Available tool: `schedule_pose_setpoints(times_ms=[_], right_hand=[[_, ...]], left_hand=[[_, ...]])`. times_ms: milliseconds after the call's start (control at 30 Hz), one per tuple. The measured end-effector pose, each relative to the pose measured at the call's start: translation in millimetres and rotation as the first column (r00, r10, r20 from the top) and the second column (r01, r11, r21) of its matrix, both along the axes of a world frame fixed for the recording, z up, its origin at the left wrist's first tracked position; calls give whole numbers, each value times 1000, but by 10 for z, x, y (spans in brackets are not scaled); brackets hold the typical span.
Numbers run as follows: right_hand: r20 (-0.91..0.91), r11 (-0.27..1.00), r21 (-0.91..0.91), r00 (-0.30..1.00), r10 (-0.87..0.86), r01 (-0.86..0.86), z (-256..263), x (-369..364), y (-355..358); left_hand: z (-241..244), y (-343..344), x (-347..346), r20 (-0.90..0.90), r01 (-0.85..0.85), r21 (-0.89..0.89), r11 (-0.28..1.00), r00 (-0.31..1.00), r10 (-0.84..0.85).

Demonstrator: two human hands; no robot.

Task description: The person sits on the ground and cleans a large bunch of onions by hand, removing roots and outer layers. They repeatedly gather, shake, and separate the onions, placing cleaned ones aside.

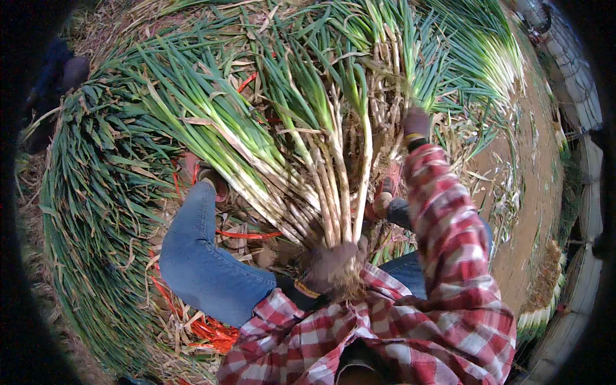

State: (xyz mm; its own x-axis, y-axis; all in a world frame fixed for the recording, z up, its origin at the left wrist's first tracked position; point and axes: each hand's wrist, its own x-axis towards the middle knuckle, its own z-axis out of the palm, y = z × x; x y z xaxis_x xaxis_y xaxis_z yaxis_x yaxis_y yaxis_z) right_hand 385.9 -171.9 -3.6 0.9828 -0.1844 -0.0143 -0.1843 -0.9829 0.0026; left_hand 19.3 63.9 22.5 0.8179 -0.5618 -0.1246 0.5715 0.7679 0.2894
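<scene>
My left hand (329, 264), in a dark glove, is closed around the root ends of several long green onions (337, 192) close to my body. Their white stalks fan out away from me. A thicker bunch of green onions (250, 178) slants up to the left, its lower ends meeting near the same hand. My right hand (417, 121), also gloved and blurred, is stretched forward beside a heap of soil-covered green onions (387, 91). Its fingers are hidden, so I cannot tell whether it grips anything.
A large heap of green onion leaves (101, 226) lies on the left. Cleaned green onions (495, 62) lie at the upper right. Red plastic twine (214, 334) and dry leaves are on the ground by my bent leg (211, 269). Bare soil (534, 192) stretches along the right.
</scene>
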Motion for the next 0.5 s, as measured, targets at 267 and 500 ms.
schedule_pose_setpoints(times_ms=[267, 500], right_hand=[[47, 614, 368, 673, 738, -699, 158, -322, 687], [-124, 573, 302, 564, 816, -762, -277, -326, 1160]], left_hand=[[-129, -333, -87, 39, 36, 657, 753, 996, -82], [-21, -255, -116, 376, -192, 884, 425, 834, -404]])
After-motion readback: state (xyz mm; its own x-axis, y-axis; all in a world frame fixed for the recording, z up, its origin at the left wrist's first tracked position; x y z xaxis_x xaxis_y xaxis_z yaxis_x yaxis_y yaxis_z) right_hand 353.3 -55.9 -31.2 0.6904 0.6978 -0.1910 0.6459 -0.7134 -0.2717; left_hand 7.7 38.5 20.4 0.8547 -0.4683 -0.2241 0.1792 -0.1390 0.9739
